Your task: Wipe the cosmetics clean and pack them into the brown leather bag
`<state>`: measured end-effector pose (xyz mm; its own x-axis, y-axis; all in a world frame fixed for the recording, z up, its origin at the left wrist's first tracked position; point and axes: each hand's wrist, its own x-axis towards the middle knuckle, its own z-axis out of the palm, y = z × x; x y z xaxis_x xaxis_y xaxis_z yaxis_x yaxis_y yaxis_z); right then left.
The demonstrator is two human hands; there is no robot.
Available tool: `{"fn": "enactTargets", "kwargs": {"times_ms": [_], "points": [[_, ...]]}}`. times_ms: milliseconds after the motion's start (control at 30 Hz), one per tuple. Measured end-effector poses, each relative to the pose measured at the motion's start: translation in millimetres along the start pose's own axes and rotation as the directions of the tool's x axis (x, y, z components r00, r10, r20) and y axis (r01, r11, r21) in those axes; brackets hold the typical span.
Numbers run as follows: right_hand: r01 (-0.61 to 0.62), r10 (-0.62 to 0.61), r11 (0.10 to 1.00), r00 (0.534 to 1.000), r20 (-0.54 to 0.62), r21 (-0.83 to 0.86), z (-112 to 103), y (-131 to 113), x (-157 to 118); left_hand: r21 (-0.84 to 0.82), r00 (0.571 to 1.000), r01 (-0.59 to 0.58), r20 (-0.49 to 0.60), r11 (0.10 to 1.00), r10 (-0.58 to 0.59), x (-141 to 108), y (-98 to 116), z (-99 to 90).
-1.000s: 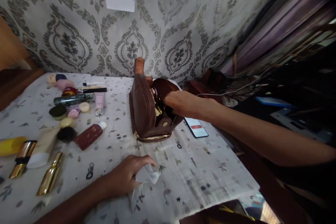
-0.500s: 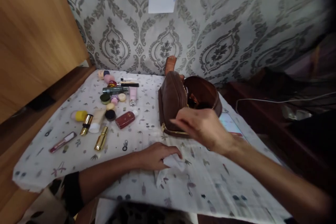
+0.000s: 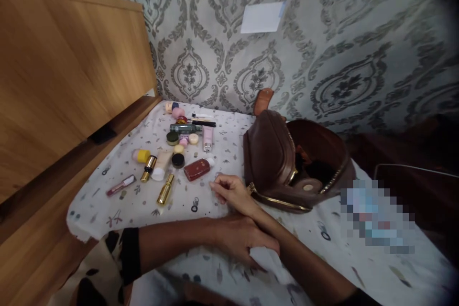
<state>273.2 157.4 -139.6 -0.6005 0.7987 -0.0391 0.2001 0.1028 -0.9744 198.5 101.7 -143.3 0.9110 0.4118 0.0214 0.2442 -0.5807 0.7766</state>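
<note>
My left hand [image 3: 247,241] is closed around a crumpled white cloth or tissue [image 3: 270,260] near the front of the table. Across its wrist side lies my right forearm. My right hand [image 3: 231,192] has its fingers curled together, just left of the brown bag; whether something small is between them I cannot make out. The brown leather bag [image 3: 267,153] stands unzipped, dark items inside. Nearest to my right hand is a dark red bottle [image 3: 197,169] with a white cap. A gold tube [image 3: 165,190] lies further left.
Several cosmetics lie at the left, among them a cream tube [image 3: 162,165], a black-lidded jar [image 3: 178,160] and a pink tube [image 3: 208,138]. A wooden cabinet [image 3: 79,57] borders the left side. A blurred-out object [image 3: 376,217] lies right of the bag.
My right hand has moved left from the bag's front and now crosses over my left arm. My left hand still holds the white cloth or tissue. The view has shifted.
</note>
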Motion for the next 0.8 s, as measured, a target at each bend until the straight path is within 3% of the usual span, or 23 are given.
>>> {"fn": "enactTargets", "kwargs": {"times_ms": [100,200,467,667,800], "points": [[-0.057,0.079,0.984,0.989,-0.128,0.169,4,7,3,0.055,1.000,-0.014,-0.011,0.998,0.015,1,-1,0.3],[-0.056,0.095,0.979,0.977,-0.193,0.197,2,10,0,0.096,0.999,-0.018,-0.026,0.995,0.021,4,-1,-0.8],[-0.047,0.074,0.978,0.989,-0.130,0.204,-3,14,0,0.006,0.998,0.019,0.057,1.000,-0.019,8,-6,-7.9],[-0.023,0.047,0.971,0.994,-0.096,0.239,-4,15,-2,-0.052,0.999,0.036,0.014,0.998,-0.035,4,-1,-6.5],[-0.001,0.033,0.950,0.995,-0.096,0.313,-3,18,0,-0.013,0.996,0.044,-0.082,0.999,-0.045,5,2,0.3]]}}
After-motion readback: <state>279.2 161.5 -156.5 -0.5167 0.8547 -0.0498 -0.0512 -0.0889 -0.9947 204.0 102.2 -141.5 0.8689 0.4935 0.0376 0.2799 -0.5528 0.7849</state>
